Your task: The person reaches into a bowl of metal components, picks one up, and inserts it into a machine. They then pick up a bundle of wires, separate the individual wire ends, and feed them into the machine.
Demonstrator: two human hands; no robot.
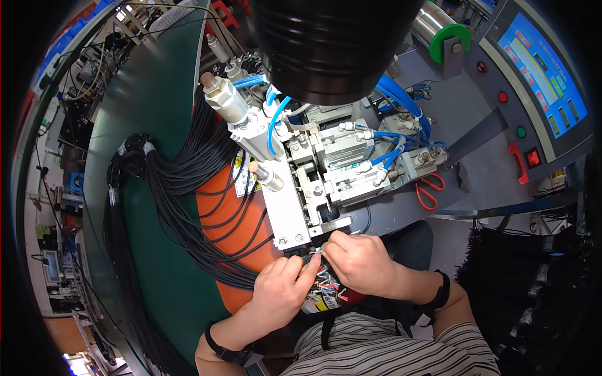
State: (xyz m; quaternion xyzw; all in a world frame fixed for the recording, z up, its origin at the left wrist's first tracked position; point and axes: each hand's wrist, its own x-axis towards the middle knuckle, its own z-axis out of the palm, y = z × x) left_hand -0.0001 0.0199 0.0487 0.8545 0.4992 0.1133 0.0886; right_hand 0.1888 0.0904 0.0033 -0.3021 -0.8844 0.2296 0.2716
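Observation:
My left hand point(280, 289) and my right hand point(360, 262) meet in front of the machine, thumbs and fingertips pinched close together. Between them a short bit of a cable's thin wires point(318, 251) shows; the fingers hide most of it. My left hand seems closed on the cable's end, and my right fingertips on its wires. Just below, a cluster of stripped cable ends point(327, 287) fans out in red, blue, white and orange. Black cables point(207, 247) run from the left toward my left hand. Right above my fingers stands the machine's metal block point(285, 216).
Pneumatic cylinders point(348, 150) with blue hoses fill the machine, below a large black tube point(332, 50). Right of it are a touchscreen panel point(542, 75), a wire spool point(444, 36) and red-handled scissors point(429, 191). A green table top point(169, 276) with an orange sheet lies left; black cables hang right.

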